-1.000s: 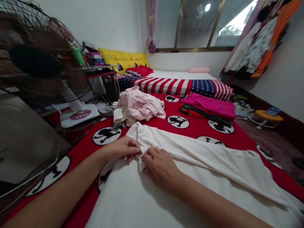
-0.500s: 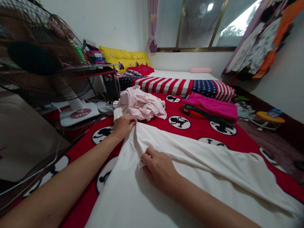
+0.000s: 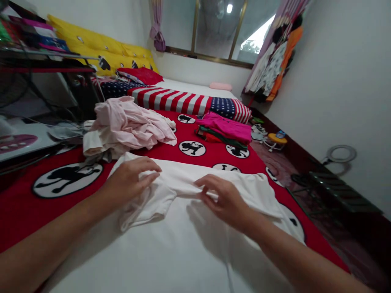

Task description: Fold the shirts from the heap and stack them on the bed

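A white garment (image 3: 146, 252), which looks like a shirt, lies spread over the patterned red bed cover. At its far left part, a short sleeve-like flap (image 3: 152, 207) is folded inward onto the body. My left hand (image 3: 128, 181) is over this folded part, thumb and fingers apart with nothing between them. To the right, my right hand (image 3: 224, 201) hovers at the cloth's crease, fingers loosely curved and apart, the tips touching or just above the fabric. The fabric beneath both palms is hidden.
Crumpled pink cloth (image 3: 134, 124) lies beyond my left hand, beside off-white cloth (image 3: 100, 142). A folded magenta garment (image 3: 227, 126) tops a small pile at the back right. A desk (image 3: 45, 69) stands left; a yellow stool (image 3: 277, 138) is on the floor at right.
The edge held by my left hand has been folded inward and let go. My right hand has loosened from the cloth. The view has swung right, leaving the fan's blades out of sight.
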`<state>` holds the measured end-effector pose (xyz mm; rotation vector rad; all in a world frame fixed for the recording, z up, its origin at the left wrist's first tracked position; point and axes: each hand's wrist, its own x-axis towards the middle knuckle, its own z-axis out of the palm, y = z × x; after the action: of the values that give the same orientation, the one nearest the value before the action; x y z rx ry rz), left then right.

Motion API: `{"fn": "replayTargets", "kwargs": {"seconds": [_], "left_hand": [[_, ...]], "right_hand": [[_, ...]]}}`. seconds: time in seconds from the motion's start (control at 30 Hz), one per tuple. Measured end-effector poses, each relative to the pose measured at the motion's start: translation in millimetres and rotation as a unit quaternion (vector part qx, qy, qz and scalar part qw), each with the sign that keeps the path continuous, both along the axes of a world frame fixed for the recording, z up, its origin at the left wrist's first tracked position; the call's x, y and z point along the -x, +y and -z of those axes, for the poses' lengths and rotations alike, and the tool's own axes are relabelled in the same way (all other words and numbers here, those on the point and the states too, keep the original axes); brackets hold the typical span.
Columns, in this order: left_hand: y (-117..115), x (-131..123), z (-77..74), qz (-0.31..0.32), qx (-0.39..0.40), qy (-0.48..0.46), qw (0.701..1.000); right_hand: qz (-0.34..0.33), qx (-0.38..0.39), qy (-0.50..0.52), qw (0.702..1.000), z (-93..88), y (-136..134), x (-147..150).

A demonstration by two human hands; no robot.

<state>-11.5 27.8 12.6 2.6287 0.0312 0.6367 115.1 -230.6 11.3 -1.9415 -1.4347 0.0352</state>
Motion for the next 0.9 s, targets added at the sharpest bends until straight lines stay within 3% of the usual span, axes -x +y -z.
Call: {"fn": "replayTargets", "kwargs": {"seconds": [0.07,0.13,0.23,0.3,0.4,0.53,0.63,0.73,0.83,0.9], "left_hand": [[-23,2,3.3,0.062,0.000,0.044,0.997],[-39,2,6.2,0.093,-0.009,0.077,0.993],[-42,-9,7.1,0.100,-0.012,0.076,0.992],[-33,-22,7.1,0.091,-0.008,0.052,0.994],[-8,-46,11.2,0.059,-0.005,0.024,0.998],[25,-66,24.9,0.002,-0.020,0.041,0.999],[37,-67,35.8,-0.020,-0.061,0.068,0.996],[39,-64,43.4,-0.050,-0.095,0.058,0.993],[36,-60,46.2,-0.077,-0.112,0.050,0.989],[34,-58,45.0,-0.096,-0.140,0.052,0.984]], "right_hand": [[0.131,-0.008,0.000,0.991,1.0,-38,-44],[0.264,-0.025,-0.015,0.964,1.7,-73,-89],[0.396,0.007,0.022,0.918,2.3,-114,-141],[0.399,0.034,0.121,0.908,3.1,-128,-160],[0.316,0.076,0.242,0.914,5.3,-135,-170],[0.212,0.149,0.277,0.925,5.4,-133,-170],[0.177,0.177,0.290,0.924,0.7,-136,-171],[0.213,0.107,0.292,0.926,-2.3,-147,-175],[0.299,-0.001,0.299,0.906,4.9,-161,-180],[0.341,0.008,0.264,0.902,13.9,-168,-184]]}}
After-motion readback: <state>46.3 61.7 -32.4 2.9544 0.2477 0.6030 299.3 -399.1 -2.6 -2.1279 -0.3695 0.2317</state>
